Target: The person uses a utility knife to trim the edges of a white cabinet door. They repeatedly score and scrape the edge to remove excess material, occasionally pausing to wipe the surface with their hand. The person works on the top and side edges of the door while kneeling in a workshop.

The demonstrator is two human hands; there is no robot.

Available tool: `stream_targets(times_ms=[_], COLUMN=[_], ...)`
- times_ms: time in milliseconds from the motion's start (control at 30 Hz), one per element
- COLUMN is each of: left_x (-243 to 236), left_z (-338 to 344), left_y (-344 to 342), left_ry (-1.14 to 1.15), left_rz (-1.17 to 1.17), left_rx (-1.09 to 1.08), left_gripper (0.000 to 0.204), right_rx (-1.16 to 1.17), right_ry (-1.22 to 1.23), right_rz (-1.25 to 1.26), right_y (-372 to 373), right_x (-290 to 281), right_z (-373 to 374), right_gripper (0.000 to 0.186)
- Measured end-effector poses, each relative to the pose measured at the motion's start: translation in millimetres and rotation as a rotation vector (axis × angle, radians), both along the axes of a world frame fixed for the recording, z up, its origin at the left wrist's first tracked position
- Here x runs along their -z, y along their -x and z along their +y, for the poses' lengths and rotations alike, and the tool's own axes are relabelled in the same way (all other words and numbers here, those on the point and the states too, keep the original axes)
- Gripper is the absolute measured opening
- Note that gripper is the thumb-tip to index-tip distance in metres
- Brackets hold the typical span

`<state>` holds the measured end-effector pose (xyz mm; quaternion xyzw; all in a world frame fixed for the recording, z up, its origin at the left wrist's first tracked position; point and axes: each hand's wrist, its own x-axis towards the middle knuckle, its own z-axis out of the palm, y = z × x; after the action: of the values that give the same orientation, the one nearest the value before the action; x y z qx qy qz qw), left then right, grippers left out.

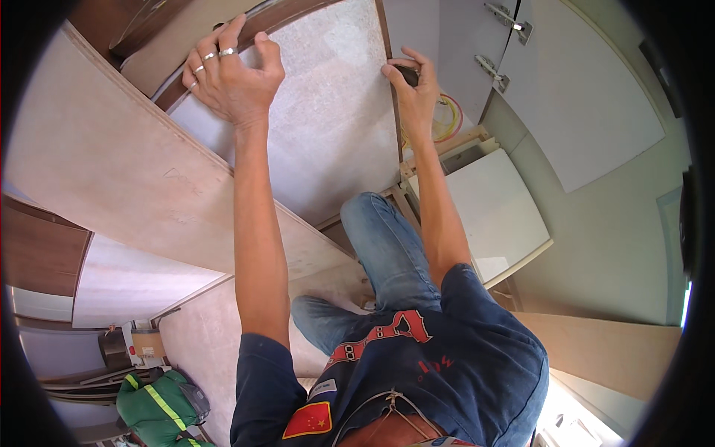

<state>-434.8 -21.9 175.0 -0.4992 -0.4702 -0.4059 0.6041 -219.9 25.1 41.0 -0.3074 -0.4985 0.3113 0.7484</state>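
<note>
A large whitish panel with dark brown edge strips stands in front of me. My left hand, with rings on several fingers, rests at its far left corner. The bent fingers lie against a brown strip, and the thumb stands apart from them. At the panel's right edge, my right hand is closed round a small dark object, thumb on one side and fingers on the other. Most of that object is hidden in the grip, and its kind cannot be made out.
A pale wooden board runs along the left. To the right stand a white cabinet and an open white door with metal hinges. Yellow and red cables hang behind my right wrist. A green bag lies at lower left.
</note>
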Motion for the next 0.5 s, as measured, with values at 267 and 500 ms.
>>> stream_targets(times_ms=[267, 500], left_x=[1, 0], left_z=[4, 5], left_y=[1, 3], left_ry=[-0.037, -0.029], left_rz=[0.014, 0.02], left_rx=[0.021, 0.013], left_gripper=[0.026, 0.026], right_rx=[-0.211, -0.093], right_ry=[0.064, 0.1], right_rz=[0.053, 0.176], right_y=[-8, -4], right_x=[16, 32], right_z=[28, 14], right_gripper=[0.035, 0.027])
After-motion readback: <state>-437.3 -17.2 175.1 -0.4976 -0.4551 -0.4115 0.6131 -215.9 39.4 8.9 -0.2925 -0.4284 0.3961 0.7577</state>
